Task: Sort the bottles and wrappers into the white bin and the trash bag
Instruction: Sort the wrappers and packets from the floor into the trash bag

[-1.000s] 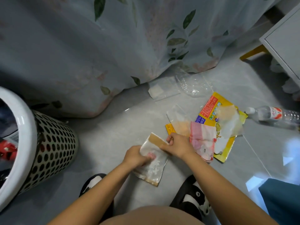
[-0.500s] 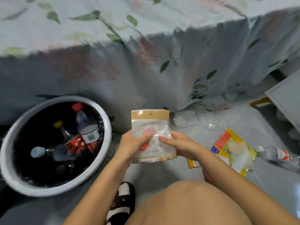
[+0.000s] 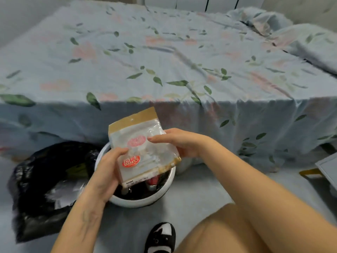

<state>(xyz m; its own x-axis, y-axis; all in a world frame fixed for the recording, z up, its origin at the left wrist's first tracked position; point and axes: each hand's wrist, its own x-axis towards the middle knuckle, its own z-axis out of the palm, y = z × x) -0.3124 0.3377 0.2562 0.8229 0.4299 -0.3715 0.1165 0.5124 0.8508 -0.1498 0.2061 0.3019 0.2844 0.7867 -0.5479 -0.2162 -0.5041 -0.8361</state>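
Note:
I hold a clear plastic wrapper point(image 3: 144, 148) with a tan top strip and red round prints, tilted, above the white bin point(image 3: 165, 189). My left hand point(image 3: 107, 172) grips its lower left side and my right hand point(image 3: 178, 143) grips its right edge. The bin stands on the floor against the bed, and its inside is mostly hidden by the wrapper; a red-labelled bottle point(image 3: 154, 180) shows in it. The black trash bag point(image 3: 42, 181) lies open on the floor left of the bin, with pale and yellow-green wrappers inside.
A bed with a pale blue leaf-print sheet point(image 3: 164, 61) fills the far side and hangs to the floor. A grey cabinet corner point(image 3: 328, 168) with a yellow foot sits at the right. My bare knee point(image 3: 228, 232) and a black-and-white slipper point(image 3: 160, 238) are below.
Both hands lifted the wrapper off the floor and carried it left, above the bin. The view swung up and left; the floor litter left the frame and the trash bag came in.

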